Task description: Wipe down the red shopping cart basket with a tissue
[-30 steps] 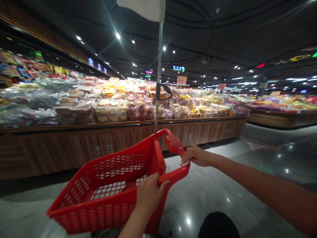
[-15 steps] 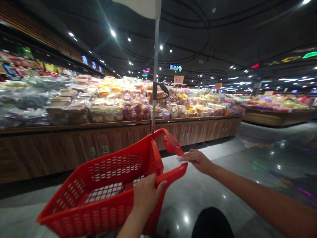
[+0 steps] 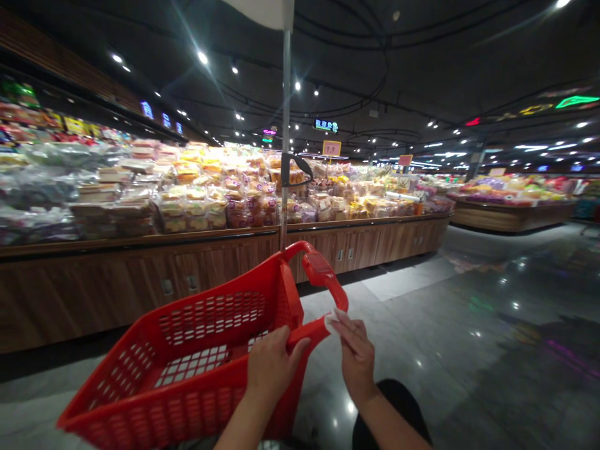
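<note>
A red plastic shopping cart basket (image 3: 187,362) stands in front of me, with nothing inside it. My left hand (image 3: 270,370) is closed round the red handle bar (image 3: 307,331) at the basket's near rim. My right hand (image 3: 357,357) is just right of it, fingers held together and pressing a small white piece (image 3: 330,320), paper or cloth, against the handle's right corner. A red flap (image 3: 319,265) sits on the handle's far loop. A grey pole (image 3: 284,137) rises from the cart, carrying a black hook (image 3: 296,169) and a white flag (image 3: 262,9).
A long wooden display counter (image 3: 140,275) heaped with bagged baked goods (image 3: 210,194) runs across the left and middle. A second stocked counter (image 3: 510,209) stands far right. Glossy grey floor (image 3: 469,325) spreads to the right. My dark trouser leg (image 3: 391,406) shows below.
My right hand has drawn back along the handle from its far right side to the near corner, close beside my left hand, still on the white piece. The view has turned slightly right.
</note>
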`<state>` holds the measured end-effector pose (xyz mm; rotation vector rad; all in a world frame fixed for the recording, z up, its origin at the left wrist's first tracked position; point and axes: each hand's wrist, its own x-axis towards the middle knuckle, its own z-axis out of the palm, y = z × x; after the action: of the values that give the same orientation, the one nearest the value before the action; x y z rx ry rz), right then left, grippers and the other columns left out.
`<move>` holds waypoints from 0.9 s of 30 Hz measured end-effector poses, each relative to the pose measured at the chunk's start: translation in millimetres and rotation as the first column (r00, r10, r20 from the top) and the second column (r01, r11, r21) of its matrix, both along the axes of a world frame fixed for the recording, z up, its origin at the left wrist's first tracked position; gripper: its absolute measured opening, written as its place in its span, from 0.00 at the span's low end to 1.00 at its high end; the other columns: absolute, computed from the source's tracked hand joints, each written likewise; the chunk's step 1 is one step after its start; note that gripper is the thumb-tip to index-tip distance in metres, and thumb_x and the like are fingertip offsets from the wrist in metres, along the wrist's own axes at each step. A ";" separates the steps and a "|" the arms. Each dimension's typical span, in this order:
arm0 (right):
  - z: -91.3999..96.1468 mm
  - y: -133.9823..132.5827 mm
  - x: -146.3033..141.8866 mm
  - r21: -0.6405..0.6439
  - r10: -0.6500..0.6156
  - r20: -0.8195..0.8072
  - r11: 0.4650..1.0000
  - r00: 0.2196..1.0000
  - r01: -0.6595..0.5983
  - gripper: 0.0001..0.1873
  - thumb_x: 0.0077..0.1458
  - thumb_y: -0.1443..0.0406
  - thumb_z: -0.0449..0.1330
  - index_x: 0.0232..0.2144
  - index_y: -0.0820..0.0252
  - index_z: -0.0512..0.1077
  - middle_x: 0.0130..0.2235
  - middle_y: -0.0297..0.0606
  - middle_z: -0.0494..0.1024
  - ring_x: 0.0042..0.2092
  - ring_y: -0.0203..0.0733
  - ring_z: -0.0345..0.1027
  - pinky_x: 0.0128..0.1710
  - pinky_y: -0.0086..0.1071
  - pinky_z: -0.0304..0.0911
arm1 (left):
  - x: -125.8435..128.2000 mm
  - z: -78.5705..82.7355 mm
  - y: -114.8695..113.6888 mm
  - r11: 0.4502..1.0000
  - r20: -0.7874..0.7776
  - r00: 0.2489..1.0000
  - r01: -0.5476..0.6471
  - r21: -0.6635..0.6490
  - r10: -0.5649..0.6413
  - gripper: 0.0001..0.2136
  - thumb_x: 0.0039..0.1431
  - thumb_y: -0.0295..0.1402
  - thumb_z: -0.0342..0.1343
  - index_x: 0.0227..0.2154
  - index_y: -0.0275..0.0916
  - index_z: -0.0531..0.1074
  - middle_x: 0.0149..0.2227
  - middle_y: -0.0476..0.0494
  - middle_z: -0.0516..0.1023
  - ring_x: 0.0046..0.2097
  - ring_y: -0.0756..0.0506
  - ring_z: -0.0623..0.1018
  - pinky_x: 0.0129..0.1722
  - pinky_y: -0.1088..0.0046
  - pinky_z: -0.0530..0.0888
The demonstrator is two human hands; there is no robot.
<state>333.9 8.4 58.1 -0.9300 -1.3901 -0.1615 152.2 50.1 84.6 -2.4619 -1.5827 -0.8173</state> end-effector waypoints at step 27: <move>-6.2 19.2 -11.5 0.003 -0.193 -0.222 0.980 0.956 0.198 0.18 0.50 0.77 0.49 0.36 0.56 0.73 0.40 0.38 0.68 0.44 0.41 0.64 0.43 0.36 0.63 | 12.2 -2.2 5.9 0.999 -0.024 1.000 -0.012 0.038 0.013 0.21 0.62 0.50 0.38 0.28 0.40 0.67 0.29 0.45 0.77 0.35 0.41 0.77 0.34 0.67 0.63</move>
<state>322.4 27.6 51.9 -1.0322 -1.0882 -0.2176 164.5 56.0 82.3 -2.4241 -1.5588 -0.8053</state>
